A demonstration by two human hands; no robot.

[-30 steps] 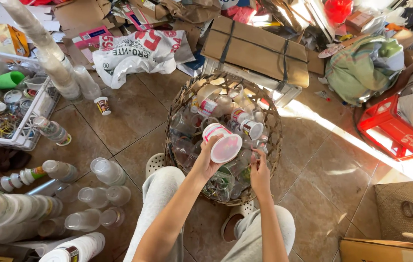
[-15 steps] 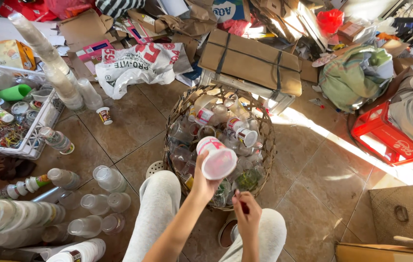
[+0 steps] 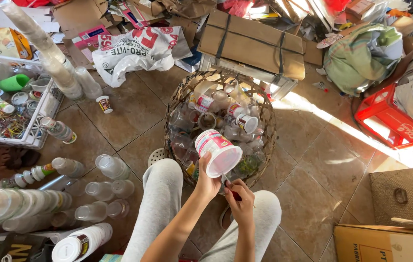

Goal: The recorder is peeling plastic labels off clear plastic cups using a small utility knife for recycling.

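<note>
One pink-and-white cup [image 3: 217, 152] is grasped in the left hand [image 3: 208, 181], above the near rim of one woven basket [image 3: 183, 95] full of cups; its mouth tilts right and nearward. The right hand [image 3: 239, 200], just near it, is clenched on a small red object [image 3: 236, 196].

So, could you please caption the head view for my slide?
Left hand lifts a pink-labelled white plastic cup above a cup-filled woven basket.
</note>
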